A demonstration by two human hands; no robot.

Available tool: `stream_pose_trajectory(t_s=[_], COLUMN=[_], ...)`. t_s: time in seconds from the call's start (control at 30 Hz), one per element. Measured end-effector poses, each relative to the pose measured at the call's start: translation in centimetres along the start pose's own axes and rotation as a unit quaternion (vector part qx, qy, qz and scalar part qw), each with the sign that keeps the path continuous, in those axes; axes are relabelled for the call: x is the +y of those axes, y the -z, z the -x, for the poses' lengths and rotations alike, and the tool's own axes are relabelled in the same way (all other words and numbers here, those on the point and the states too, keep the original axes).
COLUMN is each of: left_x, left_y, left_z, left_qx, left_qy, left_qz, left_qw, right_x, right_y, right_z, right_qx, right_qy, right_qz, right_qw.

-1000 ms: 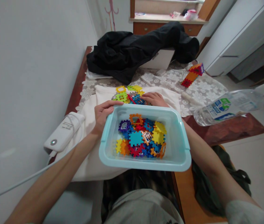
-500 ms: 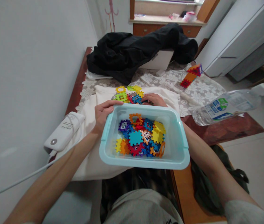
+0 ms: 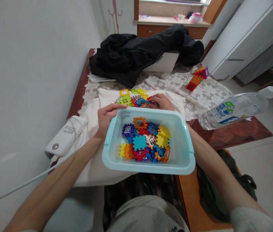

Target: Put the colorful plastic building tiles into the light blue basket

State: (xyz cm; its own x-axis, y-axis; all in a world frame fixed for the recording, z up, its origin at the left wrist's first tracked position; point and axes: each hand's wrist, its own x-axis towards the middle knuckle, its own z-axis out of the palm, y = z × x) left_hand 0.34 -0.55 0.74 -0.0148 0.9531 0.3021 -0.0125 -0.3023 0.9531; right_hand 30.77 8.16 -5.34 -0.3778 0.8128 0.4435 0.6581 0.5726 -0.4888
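fingers of the left hand (image 3: 106, 117) clamp the pale blue bin (image 3: 184, 154) by its rim, holding it at the table edge, while the right hand (image 3: 161, 101) curls around loose plastic tiles (image 3: 132, 98) piled on the white cloth (image 3: 90, 112) just behind it.

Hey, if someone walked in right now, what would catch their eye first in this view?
Most striking is the pale blue bin at centre, heaped with bright interlocking plastic tiles; the left hand grips its far left corner. Just beyond it, the right hand rests on a second tile pile on the white cloth. A black jacket sprawls across the table's far end.
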Motion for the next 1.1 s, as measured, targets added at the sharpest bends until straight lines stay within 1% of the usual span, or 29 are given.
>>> stream_pose_trajectory(t_s=[0.1,0.27,0.43,0.6,0.73,0.93,1.1], left_x=[0.0,0.0,0.2,0.1,0.0,0.1,0.0], left_y=[0.0,0.0,0.0,0.1,0.1,0.0,0.1], left_z=[0.0,0.0,0.0,0.0,0.0,0.1,0.0], left_qx=[-0.002,-0.005,-0.005,-0.008,-0.006,0.001,-0.006], left_qy=[-0.003,0.000,0.001,0.002,0.003,0.000,0.001], left_qz=[0.001,0.000,-0.010,-0.007,0.000,-0.008,0.004], left_qw=[1.000,1.000,1.000,1.000,1.000,1.000,1.000], right_x=[0.6,1.1,0.1,-1.1,-0.9,-1.0,-1.4], right_y=[-0.1,-0.3,0.3,1.2,1.3,1.6,1.8], right_z=[-0.2,-0.3,0.0,0.3,0.4,0.6,0.7], right_qx=[0.000,0.011,0.007,-0.035,-0.070,-0.078,-0.088], right_qy=[-0.021,-0.037,-0.023,-0.023,0.000,-0.004,0.015], right_qz=[0.007,-0.003,0.024,0.051,0.035,-0.015,-0.029], right_qw=[1.000,0.999,0.999,0.998,0.997,0.997,0.996])
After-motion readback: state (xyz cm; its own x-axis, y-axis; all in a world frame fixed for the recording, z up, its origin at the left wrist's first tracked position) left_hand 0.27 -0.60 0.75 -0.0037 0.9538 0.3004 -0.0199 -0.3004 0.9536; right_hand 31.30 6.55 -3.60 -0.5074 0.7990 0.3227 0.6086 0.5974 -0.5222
